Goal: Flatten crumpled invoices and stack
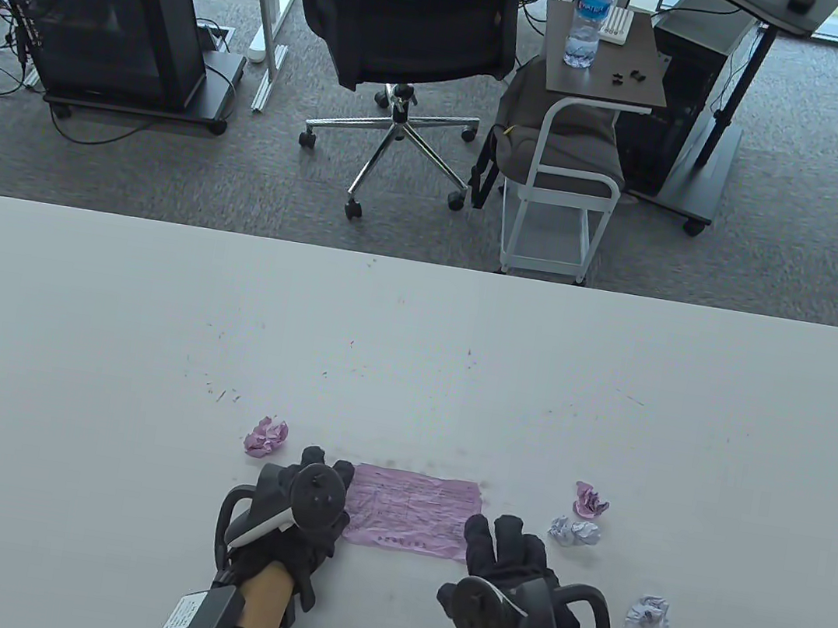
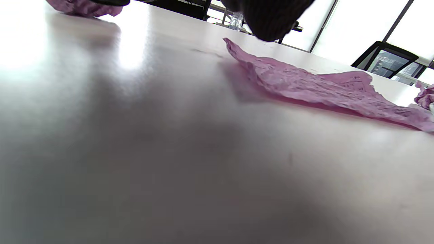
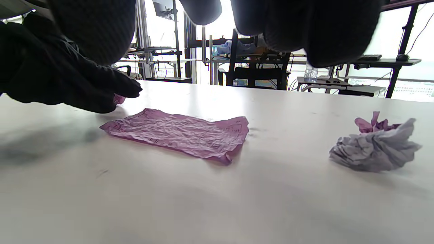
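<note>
Creases remain in the pink sheet, lying between both hands on the table. Left hand seemingly rests flat on its edge; right hand relaxed beside it. Uneven pressing could tear it.

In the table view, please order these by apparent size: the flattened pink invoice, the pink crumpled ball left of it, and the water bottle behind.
1. Flattened pink invoice, clearly largest.
2. Water bottle, though farther from the camera.
3. Pink crumpled ball, smallest.

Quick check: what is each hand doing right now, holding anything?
Left hand: open, holding nothing, at the left end of the flattened pink invoice.
Right hand: open, holding nothing, by the sheet's right end.
</note>
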Motion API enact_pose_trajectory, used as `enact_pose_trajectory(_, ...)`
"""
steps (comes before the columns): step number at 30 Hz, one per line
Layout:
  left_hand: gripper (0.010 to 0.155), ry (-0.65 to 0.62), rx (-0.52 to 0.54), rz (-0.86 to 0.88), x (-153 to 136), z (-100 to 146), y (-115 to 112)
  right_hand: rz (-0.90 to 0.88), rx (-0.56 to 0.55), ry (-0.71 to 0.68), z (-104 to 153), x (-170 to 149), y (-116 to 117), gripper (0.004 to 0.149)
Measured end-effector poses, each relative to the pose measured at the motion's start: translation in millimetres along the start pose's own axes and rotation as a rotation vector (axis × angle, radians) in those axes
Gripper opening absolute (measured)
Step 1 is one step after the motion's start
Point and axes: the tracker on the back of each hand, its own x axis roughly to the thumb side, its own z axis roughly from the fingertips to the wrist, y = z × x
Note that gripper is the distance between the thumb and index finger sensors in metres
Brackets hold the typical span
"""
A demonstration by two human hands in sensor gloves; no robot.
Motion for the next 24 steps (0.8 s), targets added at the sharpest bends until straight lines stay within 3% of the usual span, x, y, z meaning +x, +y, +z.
enact_pose_trajectory(4,0.082,0.122,0.007,0.000,-30,2,9,0.036,-0.004,-0.013,6,0,13,0.080)
enact_pose_trajectory(7,0.080,0.206,0.029,0.029,-56,0,11,0.008,0.089,-0.016,7,1,23,0.081)
enact_pose_trajectory(10,0.079,0.251,0.050,0.137,-73,-8,13,0.025,0.059,-0.028,4,-2,23,0.080)
enact_pose_trajectory(13,0.079,0.218,0.058,0.221,-69,-23,7,0.004,0.053,-0.032,1,-7,23,0.080)
enact_pose_trajectory(17,0.074,0.226,0.013,0.160,-68,-39,6,0.005,0.072,-0.055,2,-8,27,0.079)
enact_pose_trajectory(24,0.055,0.221,0.036,0.097,-68,-33,7,0.006,0.084,-0.073,0,-6,30,0.077)
